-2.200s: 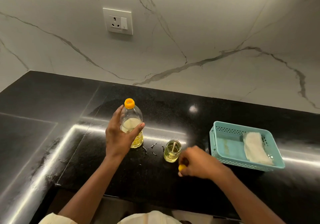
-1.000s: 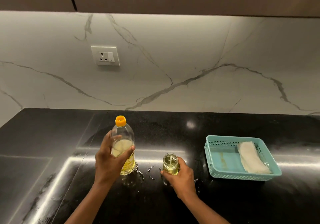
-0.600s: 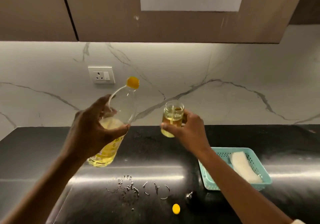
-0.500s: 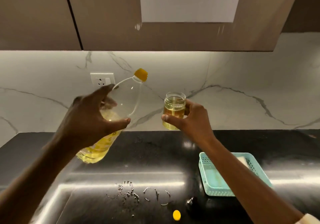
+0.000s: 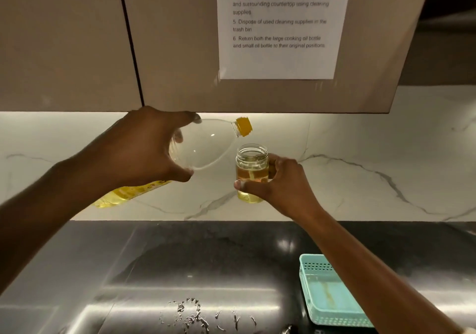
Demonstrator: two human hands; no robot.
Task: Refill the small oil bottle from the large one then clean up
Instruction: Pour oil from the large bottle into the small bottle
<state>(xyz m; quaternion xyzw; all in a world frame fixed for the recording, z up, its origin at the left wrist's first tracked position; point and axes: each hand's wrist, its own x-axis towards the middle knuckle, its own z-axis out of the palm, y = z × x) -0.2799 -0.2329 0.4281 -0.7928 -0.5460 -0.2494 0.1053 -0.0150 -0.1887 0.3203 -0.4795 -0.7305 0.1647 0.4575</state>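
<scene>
1. Left hand (image 5: 144, 148) wraps the large oil bottle (image 5: 203, 145) — tilted, yellow cap (image 5: 244, 126) on, above the bench.
2. Right hand (image 5: 280, 181) clasps the open small oil jar (image 5: 252, 172) upright beside it.
3. Oil droplets (image 5: 193, 313) spot the black bench (image 5: 180, 256) — teal basket (image 5: 327, 292) at right.

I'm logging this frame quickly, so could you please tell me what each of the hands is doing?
Left hand: closed around the large oil bottle, tilted.
Right hand: closed around the small oil jar, upright.
</scene>
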